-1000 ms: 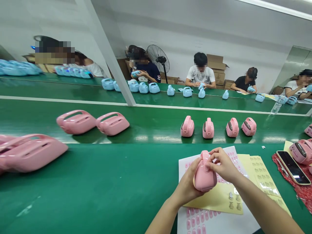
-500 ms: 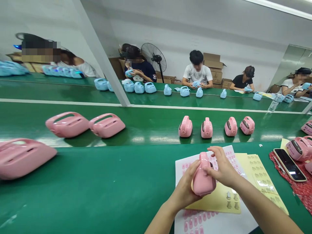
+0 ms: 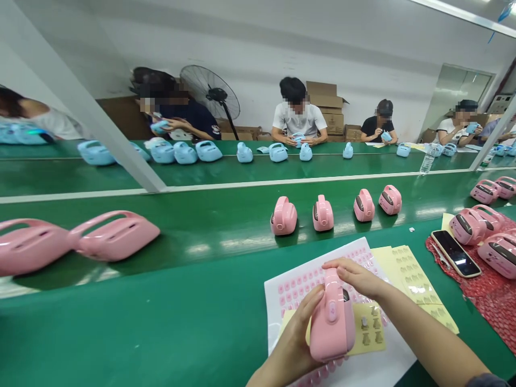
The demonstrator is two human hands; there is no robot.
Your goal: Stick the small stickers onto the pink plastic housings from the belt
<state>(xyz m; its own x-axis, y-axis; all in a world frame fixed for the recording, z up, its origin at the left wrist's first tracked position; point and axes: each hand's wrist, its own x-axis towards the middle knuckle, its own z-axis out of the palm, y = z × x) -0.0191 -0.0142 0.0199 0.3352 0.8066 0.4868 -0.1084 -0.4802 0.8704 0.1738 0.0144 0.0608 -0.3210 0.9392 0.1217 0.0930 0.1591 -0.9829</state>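
I hold a pink handbag-shaped toy case (image 3: 331,327) upright over the sticker sheets near the table's front edge. My left hand (image 3: 297,337) grips its left side, thumb up along the edge. My right hand (image 3: 356,276) rests on the top handle, fingers curled over it. Under the case lie a white sheet of pink stickers (image 3: 303,282) and yellow backing sheets (image 3: 407,269).
Several finished pink cases (image 3: 323,213) stand on the green conveyor (image 3: 201,220) beyond; two larger pink shells (image 3: 115,235) lie at left. A phone (image 3: 455,253) and more pink cases (image 3: 467,226) sit on a red cloth at right. Other people handle blue cases across the line.
The view has swung right and down. The pink case has come closer to me and lower, turned so its front button faces me. My right hand shifted from its front to its handle.
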